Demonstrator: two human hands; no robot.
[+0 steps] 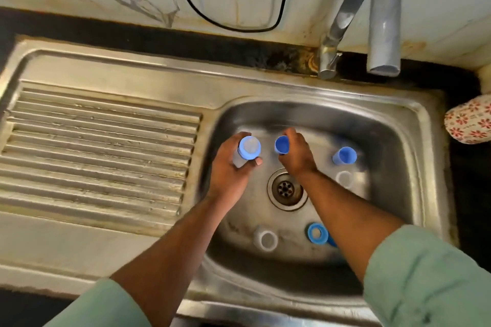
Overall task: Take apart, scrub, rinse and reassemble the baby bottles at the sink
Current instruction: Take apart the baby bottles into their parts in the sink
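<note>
Over the back of the sink basin, the left hand holds a baby bottle upright, its grip wrapped round the clear body just under the blue collar ring and nipple. Just beside it the right hand pinches a blue cap, open side up, its grip closed on the cap's rim. A second blue cap stands on the basin floor to the right, with a clear open bottle just in front of it. Nearer the person, another clear bottle lies left of a blue collar ring, which the right forearm partly hides. The drain sits between the forearms. The tap arches over the basin's back right; the ribbed drainboard lies left. A floral cloth sits on the bench at the right edge.
</note>
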